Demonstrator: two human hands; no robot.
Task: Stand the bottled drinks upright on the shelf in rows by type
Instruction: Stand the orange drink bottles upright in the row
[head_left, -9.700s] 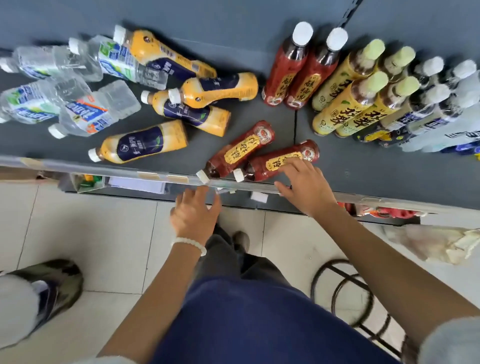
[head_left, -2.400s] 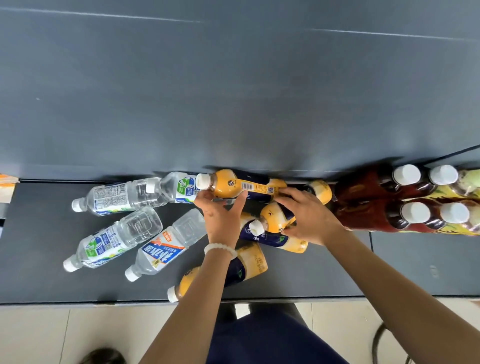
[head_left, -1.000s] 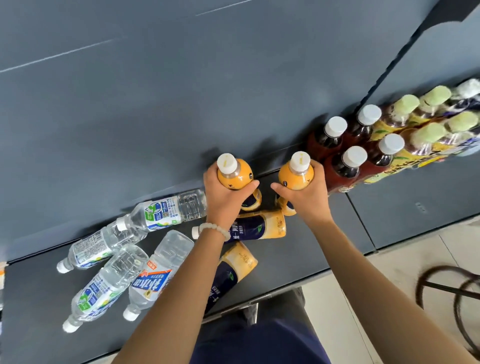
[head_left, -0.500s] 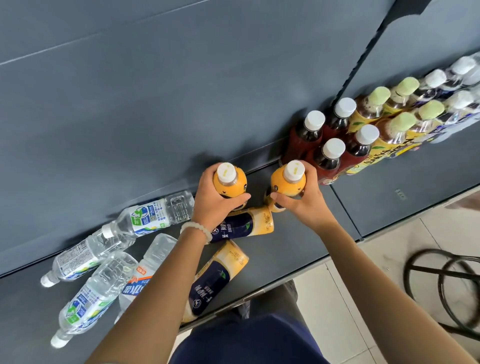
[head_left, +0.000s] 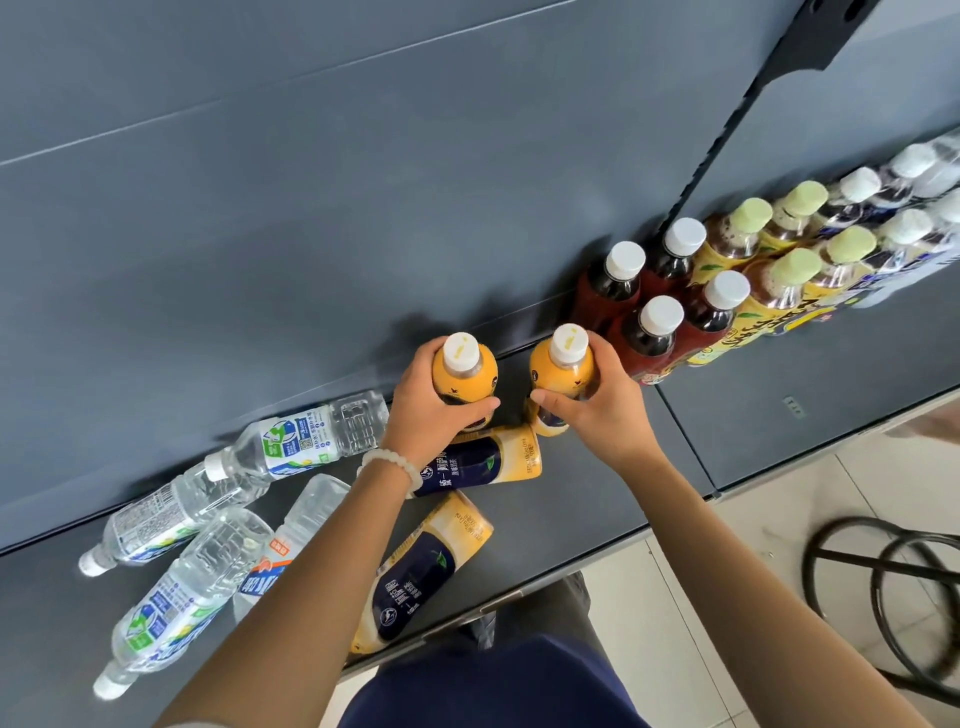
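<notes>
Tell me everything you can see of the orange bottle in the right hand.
The orange bottle has a white screw cap, a rounded orange shoulder and a dark blue label band lower down; it looks like plastic. It stands upright near the back of the grey shelf, just left of the dark red-labelled bottles. The right hand grips its body, thumb across the front and fingers round the far side. Whether its base touches the lying orange bottle is hidden.

Pale tiled floor (head_left: 810, 499) below me at lower right, a black metal stool frame (head_left: 883, 582) of round rings standing on it, my dark blue clothing (head_left: 498, 686) at the bottom edge, a white bead bracelet (head_left: 393, 464) on my wrist
</notes>
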